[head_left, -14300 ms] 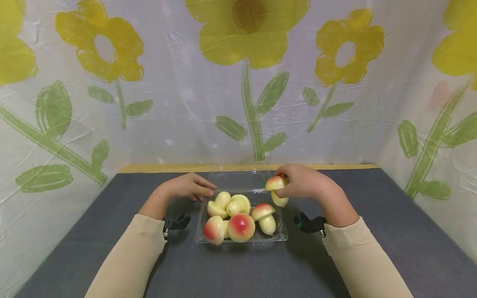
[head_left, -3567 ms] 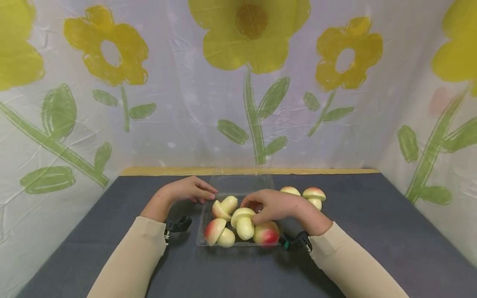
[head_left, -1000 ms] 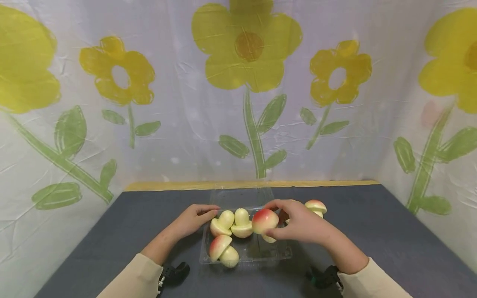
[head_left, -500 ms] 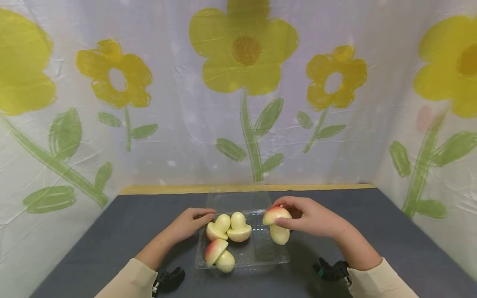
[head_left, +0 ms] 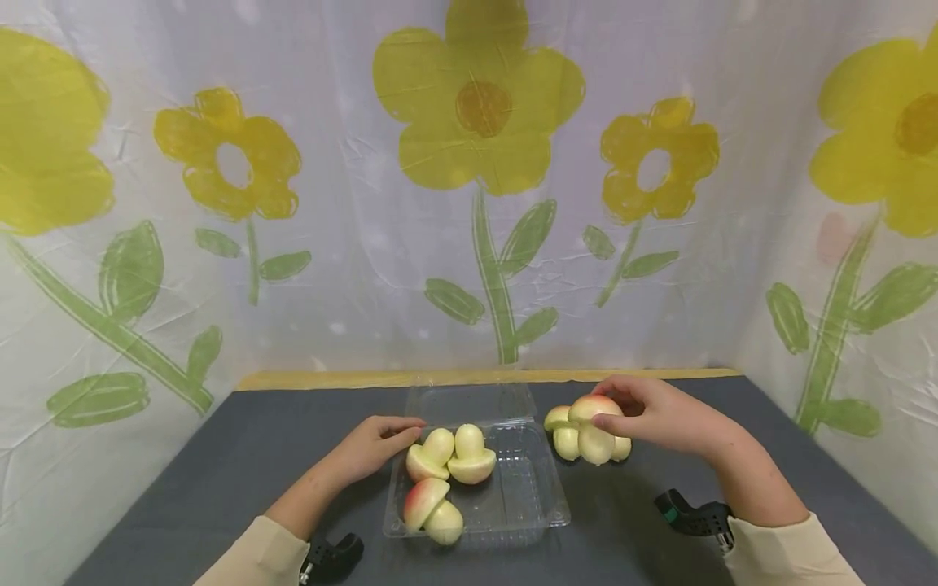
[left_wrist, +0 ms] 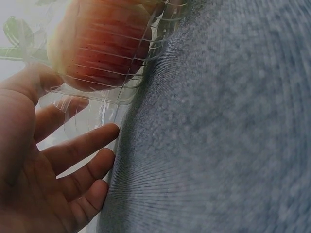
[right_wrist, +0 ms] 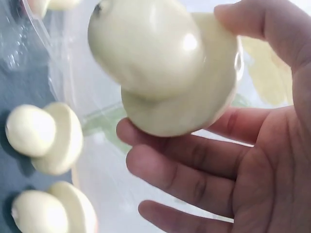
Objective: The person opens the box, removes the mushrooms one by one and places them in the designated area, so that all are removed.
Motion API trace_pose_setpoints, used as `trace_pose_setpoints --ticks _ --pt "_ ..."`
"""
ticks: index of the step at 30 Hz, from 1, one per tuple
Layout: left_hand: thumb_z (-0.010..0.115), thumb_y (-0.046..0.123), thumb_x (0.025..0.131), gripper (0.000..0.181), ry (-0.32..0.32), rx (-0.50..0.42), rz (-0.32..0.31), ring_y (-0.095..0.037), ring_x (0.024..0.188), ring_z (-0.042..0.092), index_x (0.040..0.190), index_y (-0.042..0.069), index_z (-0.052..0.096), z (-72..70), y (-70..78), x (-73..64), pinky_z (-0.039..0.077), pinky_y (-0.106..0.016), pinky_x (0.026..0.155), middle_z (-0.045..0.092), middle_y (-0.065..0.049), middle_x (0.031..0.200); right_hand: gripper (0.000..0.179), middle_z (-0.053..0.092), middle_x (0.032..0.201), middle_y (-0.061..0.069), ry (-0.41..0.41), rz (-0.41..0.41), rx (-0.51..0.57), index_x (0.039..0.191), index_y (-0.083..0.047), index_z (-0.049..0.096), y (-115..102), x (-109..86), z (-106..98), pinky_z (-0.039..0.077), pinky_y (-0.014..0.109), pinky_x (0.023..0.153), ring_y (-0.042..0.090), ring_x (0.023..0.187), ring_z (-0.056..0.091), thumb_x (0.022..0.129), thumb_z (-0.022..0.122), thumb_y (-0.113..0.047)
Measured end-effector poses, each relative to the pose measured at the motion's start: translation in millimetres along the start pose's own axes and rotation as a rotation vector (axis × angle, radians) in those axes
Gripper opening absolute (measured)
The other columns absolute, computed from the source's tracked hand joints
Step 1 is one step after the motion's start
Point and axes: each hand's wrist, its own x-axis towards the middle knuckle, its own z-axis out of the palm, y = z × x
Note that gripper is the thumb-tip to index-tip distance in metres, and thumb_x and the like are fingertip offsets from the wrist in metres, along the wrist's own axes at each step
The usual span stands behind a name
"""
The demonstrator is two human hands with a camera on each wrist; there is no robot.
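My right hand (head_left: 663, 417) pinches a toy mushroom (head_left: 597, 445) by its red and yellow cap, thumb on one side and fingers on the other. Its cream stem fills the top of the right wrist view. Two more mushrooms (head_left: 565, 442) stand right of the clear plastic box (head_left: 561, 514), just behind the held one. Three mushrooms lie in the left part of the box: an upturned one (head_left: 471, 465) and another (head_left: 427, 468) at the back, a tilted one (head_left: 443, 521) in front. With relaxed fingers, my left hand (head_left: 370, 449) touches the box's left rim.
The box's clear lid (head_left: 469, 400) lies folded back behind it. A dark grey cloth (head_left: 293, 415) covers the table, with a wooden strip (head_left: 308, 379) along its far edge. Flower-printed curtains (head_left: 352, 244) close off the back and sides.
My right hand has lifted mushrooms from the box's right side and carried this one right, out over the table. The left hand stays at the rim. The head view has tilted up.
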Motion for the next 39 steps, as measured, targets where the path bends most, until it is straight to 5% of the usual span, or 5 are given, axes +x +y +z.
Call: trace_pose_setpoints --ticks 11,30,39 --pt "0.057 0.04 0.107 0.048 -0.014 -0.011 -0.006 -0.037 0.129 0.056 0.141 0.008 0.064 0.6 -4.5 -0.4 0.048 -0.056 0.1 0.059 -0.016 0.142 0.052 0.066 0.117 0.006 0.076 0.113 -0.105 0.134 -0.004 0.06 9.1 -10.5 -16.5 0.053 0.042 0.084 0.024 0.108 0.065 0.099 0.07 -0.041" --pt "0.058 0.041 0.107 0.046 -0.001 0.005 0.001 -0.037 0.128 0.057 0.14 0.009 0.065 0.8 -5.3 2.2 0.049 -0.055 0.099 0.06 -0.016 0.142 0.062 0.064 0.124 0.011 0.116 0.169 -0.191 0.144 0.003 0.051 24.5 -26.4 -40.0 0.051 0.041 0.08 0.023 0.105 0.062 0.103 0.065 -0.041" --pt "0.058 0.04 0.107 0.046 -0.003 -0.004 -0.007 -0.037 0.128 0.057 0.14 0.009 0.065 0.8 -5.4 1.9 0.049 -0.056 0.1 0.06 -0.016 0.142 0.06 0.067 0.116 0.011 0.08 0.206 -0.13 0.14 0.01 0.052 42.6 -29.3 -46.8 0.053 0.04 0.076 0.022 0.096 0.065 0.102 0.067 -0.033"
